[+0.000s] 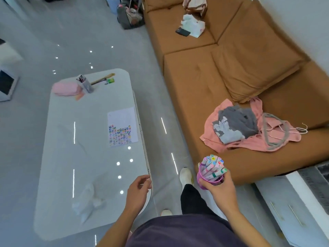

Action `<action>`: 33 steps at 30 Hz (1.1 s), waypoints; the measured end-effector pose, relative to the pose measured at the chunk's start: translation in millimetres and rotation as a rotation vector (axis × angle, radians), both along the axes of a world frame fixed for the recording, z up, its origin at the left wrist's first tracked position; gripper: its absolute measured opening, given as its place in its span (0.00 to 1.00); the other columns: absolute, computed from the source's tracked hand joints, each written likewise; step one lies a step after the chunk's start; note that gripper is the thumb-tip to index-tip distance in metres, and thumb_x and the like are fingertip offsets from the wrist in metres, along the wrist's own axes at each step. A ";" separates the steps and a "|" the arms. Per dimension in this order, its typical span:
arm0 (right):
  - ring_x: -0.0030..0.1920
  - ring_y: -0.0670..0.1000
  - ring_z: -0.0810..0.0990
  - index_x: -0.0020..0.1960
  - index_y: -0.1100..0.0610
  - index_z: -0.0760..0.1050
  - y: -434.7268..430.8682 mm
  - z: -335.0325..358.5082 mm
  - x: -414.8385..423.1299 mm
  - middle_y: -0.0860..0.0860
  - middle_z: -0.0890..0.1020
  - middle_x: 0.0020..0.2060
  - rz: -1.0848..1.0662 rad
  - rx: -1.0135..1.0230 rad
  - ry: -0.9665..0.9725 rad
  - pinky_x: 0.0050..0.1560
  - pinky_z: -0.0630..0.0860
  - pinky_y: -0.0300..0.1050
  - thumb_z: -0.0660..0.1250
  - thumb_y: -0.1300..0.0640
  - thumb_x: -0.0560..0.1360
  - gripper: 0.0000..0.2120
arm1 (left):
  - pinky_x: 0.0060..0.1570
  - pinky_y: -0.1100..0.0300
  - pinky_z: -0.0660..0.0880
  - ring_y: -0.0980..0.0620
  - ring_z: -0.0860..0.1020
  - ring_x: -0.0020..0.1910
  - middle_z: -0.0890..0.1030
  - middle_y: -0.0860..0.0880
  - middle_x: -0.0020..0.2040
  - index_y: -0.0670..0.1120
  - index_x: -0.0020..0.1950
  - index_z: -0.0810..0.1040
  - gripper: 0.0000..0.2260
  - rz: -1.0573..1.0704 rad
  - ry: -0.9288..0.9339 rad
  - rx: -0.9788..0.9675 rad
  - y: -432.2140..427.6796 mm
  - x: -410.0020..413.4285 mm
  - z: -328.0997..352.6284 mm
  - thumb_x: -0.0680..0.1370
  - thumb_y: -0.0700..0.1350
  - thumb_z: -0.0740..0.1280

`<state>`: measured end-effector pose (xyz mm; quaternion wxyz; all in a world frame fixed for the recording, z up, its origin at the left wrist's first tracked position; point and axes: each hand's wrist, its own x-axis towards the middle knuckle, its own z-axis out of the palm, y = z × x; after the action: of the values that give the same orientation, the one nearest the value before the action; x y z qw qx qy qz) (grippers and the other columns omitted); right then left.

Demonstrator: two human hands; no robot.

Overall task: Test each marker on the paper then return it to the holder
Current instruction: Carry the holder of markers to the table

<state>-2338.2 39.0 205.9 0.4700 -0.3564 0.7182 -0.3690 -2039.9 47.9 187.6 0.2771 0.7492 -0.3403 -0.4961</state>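
My right hand (219, 188) grips a purple holder (204, 178) packed with several white markers (212, 165), their coloured caps pointing up, held above the floor beside the sofa. My left hand (138, 190) hovers over the near right corner of the white table, fingers loosely curled and holding nothing. The paper (122, 126) lies on the table's right side, its lower half covered with rows of coloured squiggles. No marker is out of the holder.
White glossy table (71, 157) with a second pen cup (85, 84), a pink pouch (65, 88), a brush and crumpled tissue (89, 198). Brown sofa (204, 82) on the right with pink and grey clothes, a phone. My legs stand between table and sofa.
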 end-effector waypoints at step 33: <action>0.52 0.38 0.84 0.64 0.36 0.72 -422.2 -14.6 78.5 0.32 0.83 0.53 0.690 0.054 0.063 0.50 0.81 0.38 0.87 0.51 0.60 0.39 | 0.57 0.48 0.81 0.56 0.84 0.46 0.85 0.53 0.49 0.55 0.55 0.81 0.06 0.648 0.009 0.026 -261.6 22.1 -5.3 0.81 0.46 0.67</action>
<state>-2259.7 -383.2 191.2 0.5540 -0.5769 0.5791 -0.1580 -2017.8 -213.7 182.3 0.4125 0.8199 -0.0767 -0.3895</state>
